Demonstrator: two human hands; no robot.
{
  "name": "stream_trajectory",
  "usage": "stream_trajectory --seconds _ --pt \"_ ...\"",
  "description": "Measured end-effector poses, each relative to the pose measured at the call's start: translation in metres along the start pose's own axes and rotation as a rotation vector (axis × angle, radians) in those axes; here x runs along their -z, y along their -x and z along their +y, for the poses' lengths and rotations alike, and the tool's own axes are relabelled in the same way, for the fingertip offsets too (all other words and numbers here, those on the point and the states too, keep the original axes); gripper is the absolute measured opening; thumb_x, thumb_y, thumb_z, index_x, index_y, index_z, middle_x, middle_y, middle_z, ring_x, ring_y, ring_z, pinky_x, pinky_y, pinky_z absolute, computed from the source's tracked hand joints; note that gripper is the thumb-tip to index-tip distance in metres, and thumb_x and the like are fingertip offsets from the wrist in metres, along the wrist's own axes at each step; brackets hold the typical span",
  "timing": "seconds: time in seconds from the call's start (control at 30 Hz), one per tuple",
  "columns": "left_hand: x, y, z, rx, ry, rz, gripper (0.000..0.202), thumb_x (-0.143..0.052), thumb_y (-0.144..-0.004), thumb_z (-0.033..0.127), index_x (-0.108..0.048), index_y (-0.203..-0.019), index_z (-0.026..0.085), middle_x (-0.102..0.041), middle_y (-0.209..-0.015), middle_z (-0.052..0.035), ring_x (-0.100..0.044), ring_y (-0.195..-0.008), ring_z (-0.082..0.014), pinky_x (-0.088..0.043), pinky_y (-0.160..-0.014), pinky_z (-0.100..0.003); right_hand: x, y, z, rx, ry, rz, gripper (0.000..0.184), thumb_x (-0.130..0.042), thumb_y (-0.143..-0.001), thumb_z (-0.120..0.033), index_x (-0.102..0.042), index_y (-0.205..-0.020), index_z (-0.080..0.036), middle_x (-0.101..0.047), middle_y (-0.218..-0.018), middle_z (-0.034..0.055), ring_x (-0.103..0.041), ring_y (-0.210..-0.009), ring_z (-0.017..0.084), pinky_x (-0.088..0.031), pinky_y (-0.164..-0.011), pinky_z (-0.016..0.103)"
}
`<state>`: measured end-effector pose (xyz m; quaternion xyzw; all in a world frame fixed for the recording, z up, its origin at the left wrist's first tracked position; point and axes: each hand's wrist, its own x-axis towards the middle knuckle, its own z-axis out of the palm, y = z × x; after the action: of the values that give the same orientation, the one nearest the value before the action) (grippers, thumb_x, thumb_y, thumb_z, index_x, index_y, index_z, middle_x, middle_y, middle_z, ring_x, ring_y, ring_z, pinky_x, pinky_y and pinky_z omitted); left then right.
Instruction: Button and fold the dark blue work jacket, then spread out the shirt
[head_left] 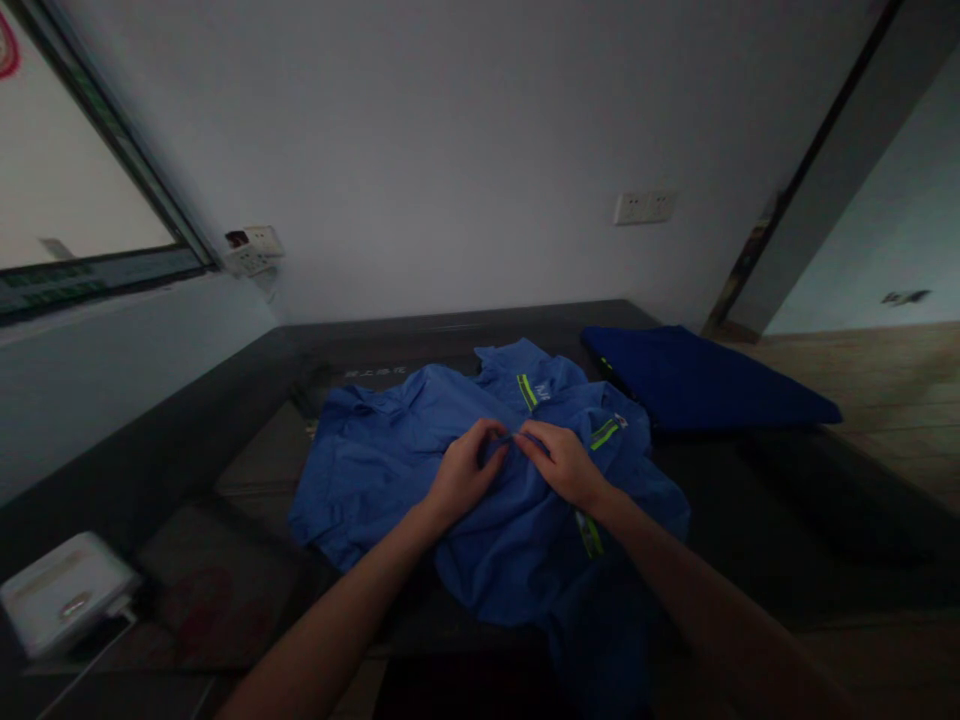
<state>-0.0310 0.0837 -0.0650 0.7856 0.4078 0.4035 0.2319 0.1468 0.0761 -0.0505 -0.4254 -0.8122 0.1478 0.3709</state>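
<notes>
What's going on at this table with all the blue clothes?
A person is handling a blue work shirt with yellow-green reflective strips, which lies rumpled on a dark table. The left hand and right hand meet at the middle of the shirt, the fingers of each pinching the fabric close together. A folded dark blue garment lies further back on the right. A white box with a cable sits at the near left.

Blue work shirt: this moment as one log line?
left hand: pinching blue work shirt | right hand: pinching same spot | table: shirt spread, crumpled
</notes>
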Motion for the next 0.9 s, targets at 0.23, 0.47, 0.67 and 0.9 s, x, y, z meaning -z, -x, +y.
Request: stream_trajectory --seconds 0.23,0.47,0.67,0.9 --pt "0.011 -0.006 -0.004 0.045 -0.025 -0.078 0.019 -0.053 -0.085 0.034 -0.056 -0.097 0.02 -0.063 -0.09 -0.002 -0.057 -0.082 -0.0168 -0.045 -0.076 -0.028 0.008 -0.001 -0.003 -0.085 -0.131 0.147 0.034 -0.041 -0.093 -0.043 -0.053 -0.07 -0.021 -0.056 -0.063 -0.0007 -0.055 -0.063 0.015 -0.038 -0.06 0.025" --pt "0.025 -0.017 -0.02 0.175 0.027 -0.129 0.027 -0.044 -0.089 0.037 -0.062 -0.083 0.017 -0.064 -0.08 -0.0028 -0.059 -0.077 -0.0184 -0.046 -0.071 -0.029 0.027 -0.003 0.002 -0.184 -0.12 0.412 0.032 -0.044 -0.09 -0.046 -0.056 -0.073 -0.02 -0.057 -0.066 0.001 -0.052 -0.062 0.017 -0.038 -0.059 0.026" --pt "0.024 -0.016 -0.022 0.244 0.238 -0.253 0.025 -0.055 -0.081 0.036 -0.063 -0.09 0.015 -0.064 -0.081 -0.0031 -0.06 -0.074 -0.0165 -0.046 -0.067 -0.027 0.032 -0.004 0.007 -0.197 -0.12 0.498 0.03 -0.046 -0.089 -0.042 -0.058 -0.072 -0.02 -0.059 -0.069 0.0019 -0.054 -0.068 0.017 -0.04 -0.063 0.027" --pt "0.017 -0.013 -0.022 0.228 0.273 -0.313 0.019 -0.057 -0.079 0.031 -0.059 -0.089 0.016 -0.053 -0.066 0.0028 -0.05 -0.06 -0.012 -0.04 -0.056 -0.023 0.03 -0.003 0.004 -0.167 -0.093 0.464 0.028 -0.047 -0.089 -0.04 -0.06 -0.076 -0.02 -0.062 -0.071 0.0021 -0.056 -0.068 0.017 -0.042 -0.064 0.027"
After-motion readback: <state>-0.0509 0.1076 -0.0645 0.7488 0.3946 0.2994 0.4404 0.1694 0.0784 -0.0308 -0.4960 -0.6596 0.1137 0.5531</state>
